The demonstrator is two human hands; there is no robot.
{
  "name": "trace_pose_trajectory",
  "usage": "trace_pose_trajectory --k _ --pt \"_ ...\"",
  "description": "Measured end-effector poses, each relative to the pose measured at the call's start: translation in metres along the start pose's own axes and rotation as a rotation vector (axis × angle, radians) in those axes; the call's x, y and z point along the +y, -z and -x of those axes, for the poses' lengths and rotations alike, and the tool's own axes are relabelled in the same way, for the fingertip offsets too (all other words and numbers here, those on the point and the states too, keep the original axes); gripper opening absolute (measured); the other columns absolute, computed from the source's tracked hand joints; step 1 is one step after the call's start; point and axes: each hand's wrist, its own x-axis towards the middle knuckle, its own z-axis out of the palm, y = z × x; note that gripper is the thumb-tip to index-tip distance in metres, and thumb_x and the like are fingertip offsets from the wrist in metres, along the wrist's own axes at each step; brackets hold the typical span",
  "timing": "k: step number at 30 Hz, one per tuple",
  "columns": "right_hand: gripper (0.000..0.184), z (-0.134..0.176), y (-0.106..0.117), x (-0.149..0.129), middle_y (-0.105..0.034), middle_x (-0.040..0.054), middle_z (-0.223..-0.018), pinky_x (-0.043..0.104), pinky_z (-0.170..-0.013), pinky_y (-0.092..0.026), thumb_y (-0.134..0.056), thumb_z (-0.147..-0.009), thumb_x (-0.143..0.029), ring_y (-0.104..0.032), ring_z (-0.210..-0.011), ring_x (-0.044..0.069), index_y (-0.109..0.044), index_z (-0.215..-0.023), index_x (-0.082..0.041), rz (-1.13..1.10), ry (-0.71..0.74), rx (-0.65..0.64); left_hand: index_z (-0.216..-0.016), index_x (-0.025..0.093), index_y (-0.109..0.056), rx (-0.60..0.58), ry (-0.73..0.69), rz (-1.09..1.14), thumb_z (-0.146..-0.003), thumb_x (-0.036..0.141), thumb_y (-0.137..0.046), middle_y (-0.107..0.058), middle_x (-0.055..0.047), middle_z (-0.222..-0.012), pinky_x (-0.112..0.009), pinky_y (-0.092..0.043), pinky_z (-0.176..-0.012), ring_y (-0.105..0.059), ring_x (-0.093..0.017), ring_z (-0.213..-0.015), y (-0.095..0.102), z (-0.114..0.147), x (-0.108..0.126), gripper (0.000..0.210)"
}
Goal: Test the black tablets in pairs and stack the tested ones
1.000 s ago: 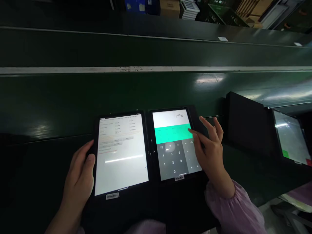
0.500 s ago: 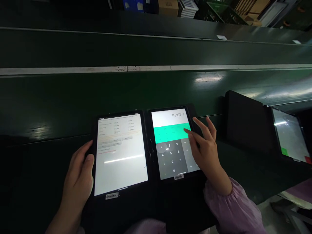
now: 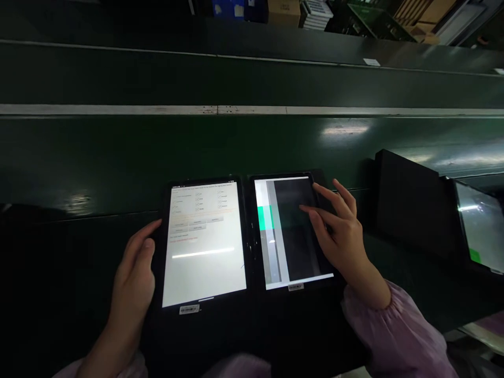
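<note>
Two tablets lie side by side in front of me, upright towards me. The left tablet shows a mostly white page with check boxes and grey buttons; a barcode label sits below its screen. My left hand grips this tablet's left edge, thumb at the side, some fingertips hidden. On the right tablet, a dark panel covers most of the screen, with white and green strips at the left. My right hand is over its right side, fingers apart, index fingertip at the dark area, holding nothing.
At right, a black box-like panel stands beside another lit tablet. A long green bench with a pale metal strip runs across. Cardboard boxes and a green crate are at the back.
The right tablet's calculator screen with a green band has given way to a dark panel and narrow strips. The view has shifted slightly; my left hand remains at the left tablet.
</note>
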Motion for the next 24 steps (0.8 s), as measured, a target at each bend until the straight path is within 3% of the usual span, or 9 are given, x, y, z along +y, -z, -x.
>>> trace_pose_trajectory --k 3,15,24 --pt "0.031 -0.014 -0.002 -0.004 -0.07 0.0062 -0.147 0.062 -0.114 -0.058 -0.055 -0.11 -0.03 -0.048 -0.154 0.038 -0.086 -0.111 -0.026 -0.015 0.058 -0.04 -0.117 0.021 -0.077 0.04 0.147 0.069 -0.094 0.036 -0.052 -0.075 -0.01 -0.141 -0.05 -0.044 -0.125 -0.065 -0.032 -0.138 -0.005 -0.003 0.007 0.037" --pt "0.035 -0.016 -0.017 -0.004 -0.062 0.0087 -0.158 0.073 -0.124 -0.045 -0.051 -0.11 -0.029 -0.039 -0.16 0.042 -0.082 -0.126 -0.024 0.008 0.047 -0.15 -0.101 0.023 -0.075 0.082 0.09 0.075 -0.09 0.04 -0.052 -0.077 -0.01 -0.136 -0.05 -0.051 -0.12 -0.067 -0.032 -0.134 -0.008 -0.008 0.011 0.031" --pt "0.036 -0.019 -0.009 -0.007 -0.066 0.0073 -0.154 0.066 -0.122 -0.05 -0.048 -0.112 -0.031 -0.044 -0.157 0.038 -0.083 -0.121 -0.025 -0.053 0.009 -0.122 -0.103 0.025 -0.076 0.087 0.107 0.011 -0.091 0.039 -0.05 -0.078 -0.007 -0.134 -0.048 -0.052 -0.119 -0.066 -0.031 -0.135 -0.006 -0.005 0.018 0.031"
